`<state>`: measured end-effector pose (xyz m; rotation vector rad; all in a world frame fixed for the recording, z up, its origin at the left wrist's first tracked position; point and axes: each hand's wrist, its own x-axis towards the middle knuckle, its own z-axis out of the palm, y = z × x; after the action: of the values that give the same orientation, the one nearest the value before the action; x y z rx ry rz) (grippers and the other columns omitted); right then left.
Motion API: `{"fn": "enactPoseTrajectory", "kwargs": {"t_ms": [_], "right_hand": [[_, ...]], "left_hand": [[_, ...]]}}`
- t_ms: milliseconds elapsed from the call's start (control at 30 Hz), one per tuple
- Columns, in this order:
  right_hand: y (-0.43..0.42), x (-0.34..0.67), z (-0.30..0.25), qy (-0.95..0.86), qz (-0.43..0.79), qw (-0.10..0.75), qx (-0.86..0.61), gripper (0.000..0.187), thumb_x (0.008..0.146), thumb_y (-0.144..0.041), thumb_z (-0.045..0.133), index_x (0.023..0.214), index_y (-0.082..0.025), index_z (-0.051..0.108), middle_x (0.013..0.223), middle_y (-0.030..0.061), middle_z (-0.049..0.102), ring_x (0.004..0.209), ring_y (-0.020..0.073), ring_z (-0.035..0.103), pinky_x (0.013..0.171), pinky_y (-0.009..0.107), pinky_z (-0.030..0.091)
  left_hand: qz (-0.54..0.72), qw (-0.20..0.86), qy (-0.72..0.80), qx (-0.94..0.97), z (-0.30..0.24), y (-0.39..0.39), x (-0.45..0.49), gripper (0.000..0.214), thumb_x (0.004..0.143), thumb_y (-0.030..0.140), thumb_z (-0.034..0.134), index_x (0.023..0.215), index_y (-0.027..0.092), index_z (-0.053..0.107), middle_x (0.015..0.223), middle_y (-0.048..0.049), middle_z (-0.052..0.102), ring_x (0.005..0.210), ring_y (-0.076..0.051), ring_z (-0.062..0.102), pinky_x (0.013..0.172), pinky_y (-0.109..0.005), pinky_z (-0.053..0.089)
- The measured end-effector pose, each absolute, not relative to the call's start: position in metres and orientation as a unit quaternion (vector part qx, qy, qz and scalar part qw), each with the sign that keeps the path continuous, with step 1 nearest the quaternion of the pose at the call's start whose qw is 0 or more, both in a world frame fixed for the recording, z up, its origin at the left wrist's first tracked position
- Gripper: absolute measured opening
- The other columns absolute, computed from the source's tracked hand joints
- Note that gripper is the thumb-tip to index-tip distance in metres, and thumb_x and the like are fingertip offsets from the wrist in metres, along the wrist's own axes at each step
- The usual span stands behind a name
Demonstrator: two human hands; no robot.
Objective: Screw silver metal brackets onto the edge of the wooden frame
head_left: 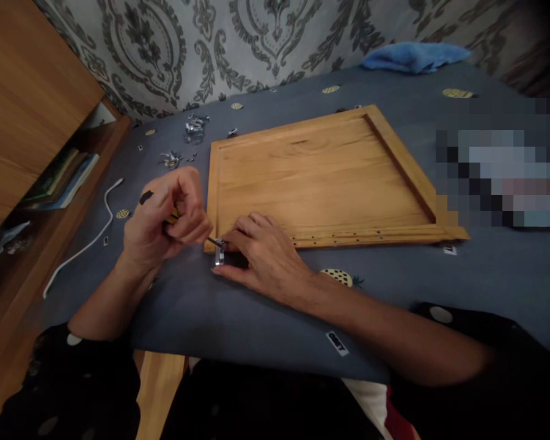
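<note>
My left hand (pixel 167 217) is wrapped round a screwdriver (pixel 214 242) whose handle, mostly hidden in the fist, shows bits of yellow. Its dark shaft slants down to a small shiny metal bracket (pixel 219 253) at the near left corner of a framed wooden panel (pixel 297 177). Thumb and forefinger of my right hand (pixel 266 253) press on the bracket, while the other fingers lie over the panel's near edge. Several small dark holes run along that edge. Whether a screw sits under the tip cannot be seen.
Beyond the panel's left side lie a heap of metal fittings (pixel 196 127) and a pile of screws (pixel 171 159). A white cable (pixel 104 225) curves beside the wooden shelf unit holding books (pixel 68 180). A blue cloth (pixel 415 58) rests at the back right. The right side is pixelated.
</note>
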<state>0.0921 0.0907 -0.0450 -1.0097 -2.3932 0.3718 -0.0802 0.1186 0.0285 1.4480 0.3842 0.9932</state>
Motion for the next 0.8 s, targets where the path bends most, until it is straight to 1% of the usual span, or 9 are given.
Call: {"fn": "enactPoseTrajectory", "kwargs": {"t_ms": [100,167,200,267,300,333,367,500,800], "right_hand": [[0.090,0.092,-0.045,-0.879,0.144,0.262,-0.372,0.050,0.088,-0.059,0.070,0.105,-0.011,0.073,0.099,0.0113,0.064,0.095,0.0270,0.051,0.086,0.040,0.041],[0.090,0.092,-0.045,-0.879,0.144,0.263,-0.370,0.050,0.087,-0.057,0.071,0.105,-0.011,0.073,0.099,0.0114,0.064,0.095,0.0270,0.051,0.086,0.041,0.041],[0.090,0.092,-0.045,-0.880,0.143,0.263,-0.370,0.049,0.087,-0.057,0.071,0.105,-0.011,0.072,0.099,0.0113,0.064,0.095,0.0271,0.051,0.086,0.041,0.041],[0.090,0.093,-0.046,-0.880,0.143,0.264,-0.369,0.049,0.088,-0.057,0.071,0.105,-0.011,0.072,0.098,0.0112,0.064,0.095,0.0272,0.051,0.086,0.041,0.041],[0.090,0.093,-0.046,-0.880,0.143,0.265,-0.368,0.049,0.088,-0.057,0.071,0.105,-0.011,0.072,0.098,0.0112,0.064,0.095,0.0272,0.051,0.086,0.041,0.041],[0.090,0.093,-0.046,-0.880,0.142,0.264,-0.367,0.049,0.088,-0.057,0.070,0.105,-0.011,0.072,0.098,0.0112,0.064,0.095,0.0272,0.051,0.086,0.041,0.041],[0.091,0.093,-0.046,-0.881,0.142,0.264,-0.366,0.049,0.088,-0.057,0.070,0.105,-0.010,0.072,0.098,0.0114,0.064,0.095,0.0273,0.051,0.085,0.041,0.041],[0.091,0.092,-0.046,-0.881,0.141,0.265,-0.367,0.049,0.088,-0.056,0.071,0.106,-0.010,0.072,0.099,0.0118,0.065,0.095,0.0278,0.052,0.085,0.041,0.042],[0.091,0.093,-0.046,-0.881,0.149,0.263,-0.364,0.051,0.090,-0.059,0.067,0.109,-0.012,0.072,0.100,0.0117,0.065,0.096,0.0276,0.052,0.086,0.041,0.042]], "left_hand": [[0.487,0.596,0.202,0.605,0.037,0.117,-0.080,0.034,0.090,0.044,0.071,0.070,0.019,0.062,0.044,0.0083,0.030,0.033,-0.005,0.022,0.035,-0.017,0.029],[0.532,0.579,0.232,0.573,0.045,0.114,-0.078,0.036,0.091,0.044,0.071,0.067,0.019,0.060,0.045,0.0080,0.028,0.034,-0.005,0.022,0.034,-0.016,0.025],[0.554,0.569,0.250,0.554,0.048,0.112,-0.077,0.040,0.096,0.044,0.065,0.066,0.019,0.058,0.045,0.0081,0.026,0.034,-0.005,0.019,0.033,-0.015,0.023],[0.587,0.550,0.276,0.526,0.053,0.109,-0.074,0.052,0.106,0.044,0.047,0.062,0.018,0.053,0.044,0.0083,0.021,0.033,-0.004,0.013,0.032,-0.014,0.017],[0.597,0.540,0.285,0.520,0.054,0.108,-0.072,0.057,0.109,0.044,0.039,0.060,0.017,0.051,0.043,0.0084,0.019,0.032,-0.004,0.010,0.032,-0.014,0.015],[0.604,0.533,0.291,0.517,0.054,0.107,-0.070,0.059,0.109,0.046,0.036,0.059,0.017,0.050,0.043,0.0084,0.018,0.032,-0.004,0.009,0.032,-0.014,0.014],[0.607,0.527,0.296,0.516,0.053,0.106,-0.068,0.061,0.109,0.048,0.036,0.059,0.016,0.049,0.043,0.0084,0.018,0.033,-0.004,0.009,0.032,-0.015,0.013],[0.608,0.516,0.323,0.509,0.046,0.103,-0.060,0.060,0.103,0.056,0.048,0.058,0.017,0.047,0.043,0.0078,0.018,0.034,-0.004,0.012,0.034,-0.018,0.011],[0.608,0.506,0.344,0.506,0.037,0.104,-0.057,0.057,0.099,0.056,0.056,0.058,0.018,0.051,0.043,0.0082,0.020,0.033,-0.005,0.014,0.032,-0.019,0.014]]}}
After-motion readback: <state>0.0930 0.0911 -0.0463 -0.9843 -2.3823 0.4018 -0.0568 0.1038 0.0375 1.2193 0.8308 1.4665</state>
